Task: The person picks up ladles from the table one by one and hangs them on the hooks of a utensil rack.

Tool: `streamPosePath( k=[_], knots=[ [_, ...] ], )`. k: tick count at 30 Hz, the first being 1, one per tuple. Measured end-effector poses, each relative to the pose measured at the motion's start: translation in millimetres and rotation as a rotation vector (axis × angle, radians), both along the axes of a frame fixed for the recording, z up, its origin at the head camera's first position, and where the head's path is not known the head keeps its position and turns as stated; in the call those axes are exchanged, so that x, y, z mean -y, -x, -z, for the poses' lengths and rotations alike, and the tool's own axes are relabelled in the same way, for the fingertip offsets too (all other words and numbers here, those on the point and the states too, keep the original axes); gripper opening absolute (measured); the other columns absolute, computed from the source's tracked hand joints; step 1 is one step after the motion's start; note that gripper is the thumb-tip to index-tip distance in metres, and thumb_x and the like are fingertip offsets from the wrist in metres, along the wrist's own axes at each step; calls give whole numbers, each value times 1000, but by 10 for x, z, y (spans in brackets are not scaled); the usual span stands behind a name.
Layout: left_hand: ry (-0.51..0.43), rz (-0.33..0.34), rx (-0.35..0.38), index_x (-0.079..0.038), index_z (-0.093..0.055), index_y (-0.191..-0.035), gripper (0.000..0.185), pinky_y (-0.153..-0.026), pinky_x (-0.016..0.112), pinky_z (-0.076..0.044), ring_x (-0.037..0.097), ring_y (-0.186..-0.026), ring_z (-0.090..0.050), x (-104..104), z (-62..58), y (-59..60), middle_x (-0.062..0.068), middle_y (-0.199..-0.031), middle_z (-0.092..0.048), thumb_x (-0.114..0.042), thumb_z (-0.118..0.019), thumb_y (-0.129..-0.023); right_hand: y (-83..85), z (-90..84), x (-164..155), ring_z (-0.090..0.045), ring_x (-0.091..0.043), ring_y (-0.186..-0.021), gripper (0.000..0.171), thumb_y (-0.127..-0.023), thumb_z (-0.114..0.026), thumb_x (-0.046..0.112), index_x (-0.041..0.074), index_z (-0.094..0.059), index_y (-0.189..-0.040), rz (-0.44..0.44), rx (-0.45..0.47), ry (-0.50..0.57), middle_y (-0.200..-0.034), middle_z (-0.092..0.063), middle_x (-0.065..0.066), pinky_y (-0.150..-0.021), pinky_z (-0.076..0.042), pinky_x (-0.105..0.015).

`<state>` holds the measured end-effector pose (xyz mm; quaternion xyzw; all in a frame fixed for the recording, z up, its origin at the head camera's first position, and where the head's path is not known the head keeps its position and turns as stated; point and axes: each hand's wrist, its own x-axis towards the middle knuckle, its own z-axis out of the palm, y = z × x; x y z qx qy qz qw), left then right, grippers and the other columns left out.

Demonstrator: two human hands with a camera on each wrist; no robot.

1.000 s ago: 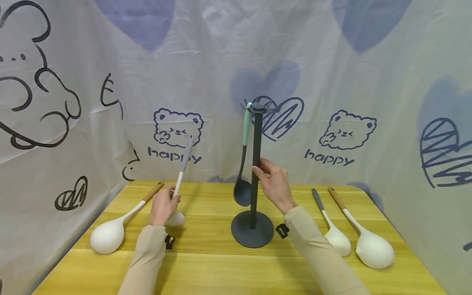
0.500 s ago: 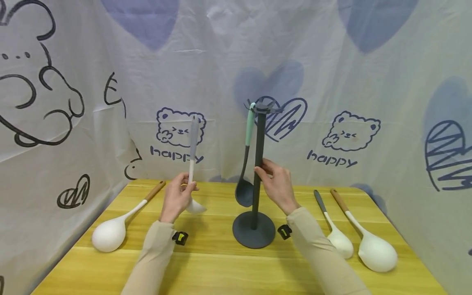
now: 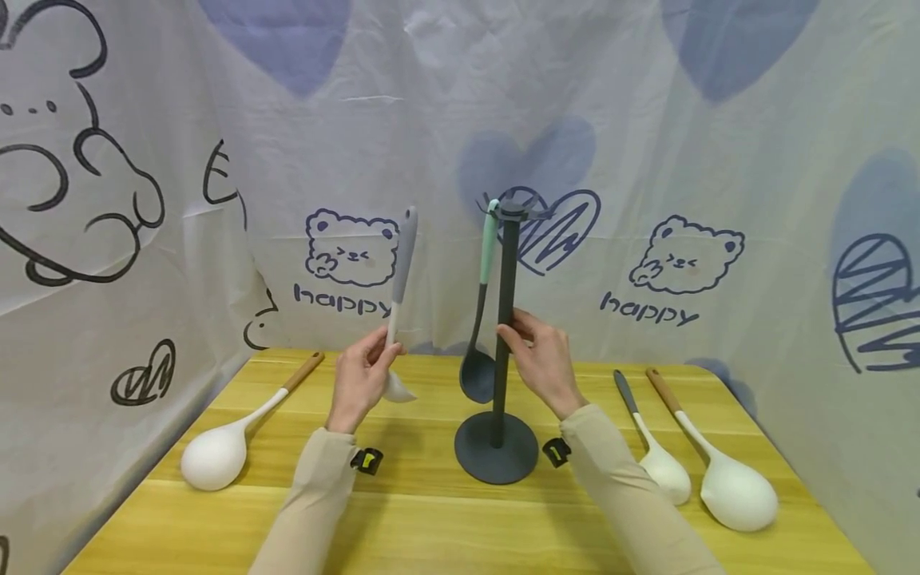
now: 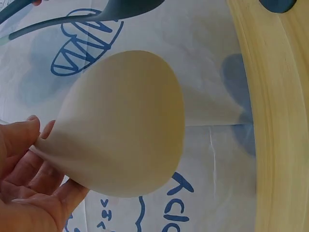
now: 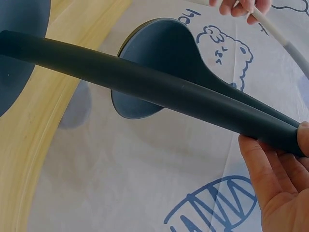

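My left hand (image 3: pixel 375 351) pinches the neck of a white spoon with a grey handle (image 3: pixel 402 263), held upright above the wooden table (image 3: pixel 431 519). Its pale bowl (image 4: pixel 125 125) fills the left wrist view, with my fingers (image 4: pixel 24 169) at its neck. My right hand (image 3: pixel 519 334) grips the pole of a dark grey utensil stand (image 3: pixel 505 271), just right of the spoon. A dark ladle with a mint-green handle (image 3: pixel 487 251) hangs from the stand's top. The right wrist view shows the pole (image 5: pixel 145 77) in front of the ladle's bowl (image 5: pixel 159 53), with my fingers (image 5: pixel 280 188) around the pole.
A large white ladle with a wooden handle (image 3: pixel 212 457) lies at the table's left. On the right lie a white spoon with a grey handle (image 3: pixel 664 473) and another large white wooden-handled ladle (image 3: pixel 736 493). A printed cloth backdrop (image 3: pixel 647 120) surrounds the table.
My left hand has lifted the white spoon off the table and carried it up and to the right, toward the stand. My right hand has stayed on the pole.
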<state>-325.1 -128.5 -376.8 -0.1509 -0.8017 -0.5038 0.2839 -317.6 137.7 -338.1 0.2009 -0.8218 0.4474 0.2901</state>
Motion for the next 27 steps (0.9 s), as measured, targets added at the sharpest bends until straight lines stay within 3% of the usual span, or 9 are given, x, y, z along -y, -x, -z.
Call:
streamPosePath(
  k=[7, 15, 27],
  knots=[
    [-20, -10, -35, -3, -67, -125, 33, -75, 37, -60, 28, -86, -72, -63, -26, -21, 16, -98, -75, -10, -67, -92, -19, -10, 8, -72, -26, -96, 27, -96, -63, 24, 7, -71, -115, 2, -6, -6, -104, -75, -11, -79, -61, -40],
    [-65, 85, -48, -3, -63, -130, 36, -78, 30, -60, 33, -90, -72, -141, -78, -62, 17, -101, -74, -11, -64, -95, -17, -7, 11, -72, -27, -96, 25, -96, -63, 24, 7, -71, -113, 6, 0, -7, -104, -75, -11, -80, -60, -41],
    [-46, 194, -92, -4, -62, -131, 36, -83, 42, -60, 31, -91, -71, -271, -186, -117, 19, -104, -73, -11, -63, -95, -23, -22, 8, -73, -26, -95, 24, -96, -63, 22, 6, -71, -113, 0, -9, -16, -103, -75, -11, -82, -60, -41]
  ],
)
